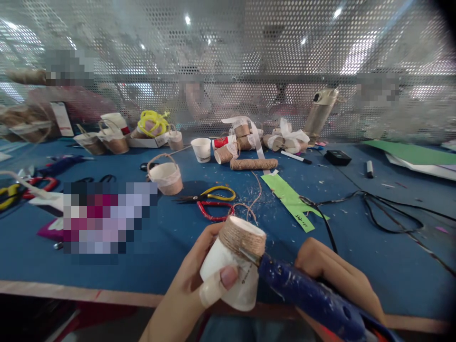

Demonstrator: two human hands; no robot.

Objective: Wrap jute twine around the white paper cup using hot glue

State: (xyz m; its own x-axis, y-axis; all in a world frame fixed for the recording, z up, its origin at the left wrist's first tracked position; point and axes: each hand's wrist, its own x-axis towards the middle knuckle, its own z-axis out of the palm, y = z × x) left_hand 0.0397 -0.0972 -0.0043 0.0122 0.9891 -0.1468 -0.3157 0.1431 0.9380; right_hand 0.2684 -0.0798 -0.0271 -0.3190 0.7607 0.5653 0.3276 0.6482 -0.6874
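Observation:
My left hand point(194, 285) grips a white paper cup point(233, 273) held upside down, its upper band wrapped in brown twine point(245, 237). A loose strand of twine trails from the cup across the blue table. My right hand point(338, 278) is closed around a blue glue gun point(309, 297). The gun's metal nozzle touches the cup just under the twine band. A bandage covers my left thumb.
Yellow-handled and red-handled scissors point(213, 202) lie just beyond the cup. A twine-wrapped cup with a handle point(166, 176), a green paper strip point(290, 199), black cables point(374, 211), more cups and twine rolls point(252, 164) sit farther back. A perforated screen point(228, 61) stands behind, with people beyond it.

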